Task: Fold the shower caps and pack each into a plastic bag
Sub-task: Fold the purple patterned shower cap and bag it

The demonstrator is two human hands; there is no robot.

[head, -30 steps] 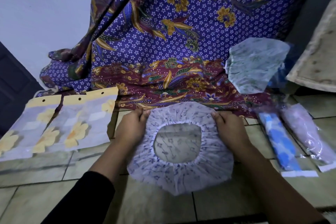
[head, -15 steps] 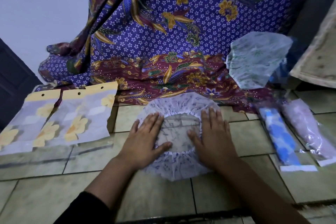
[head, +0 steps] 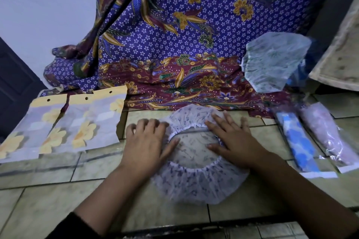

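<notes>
- Head view: my left hand (head: 148, 142) lies flat on the left edge of the cap (head: 198, 184), fingers loosely together and a little blurred, the thumb reaching into the cap's opening.
- My right hand (head: 234, 142) presses the cap's upper right edge, fingers straight and spread, nothing pinched.
- The cap is thin, crinkly white plastic with a small purple print. It is round with a gathered elastic rim, and lies opening-up on the glossy floor (head: 58, 200) tiles between my hands.
- Left of it lie flat clear bags (head: 81, 122) with yellow flowers and punched headers.
- On the right lie two narrow packed bags, a blue pack (head: 297, 141) and a pink pack (head: 326, 134).
- A second cap (head: 272, 62), pale green, rests on the draped batik cloth (head: 174, 44).
</notes>
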